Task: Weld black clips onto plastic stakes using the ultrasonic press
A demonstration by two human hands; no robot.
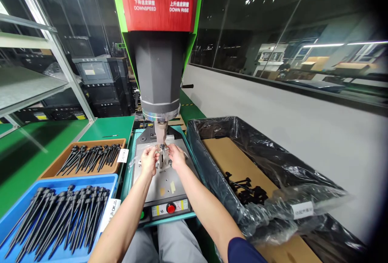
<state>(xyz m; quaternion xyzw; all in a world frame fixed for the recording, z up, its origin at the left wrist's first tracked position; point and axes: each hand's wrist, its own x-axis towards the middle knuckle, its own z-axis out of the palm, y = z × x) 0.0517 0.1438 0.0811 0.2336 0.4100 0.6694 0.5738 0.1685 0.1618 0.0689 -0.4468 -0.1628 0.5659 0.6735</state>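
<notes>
Both hands are at a metal fixture (164, 160) on the machine's base plate, right under the tapered metal horn (161, 131). The dark top of a small part (163, 147) shows in the fixture, beneath the horn tip. To the fixture's left is my left hand (149, 159), its fingers curled together; whatever they pinch is too small to name. My right hand (176, 156) is against the right side, with bent fingertips close to the dark part. What lies between those fingertips is hidden.
On the left, a blue tray (113, 179) and an orange tray (45, 173) hold several black stemmed parts. A bag-lined box (212, 174) with cardboard and more black parts stands right. A red button (171, 208) is on the machine's front. The red-and-grey press head (160, 65) hangs above.
</notes>
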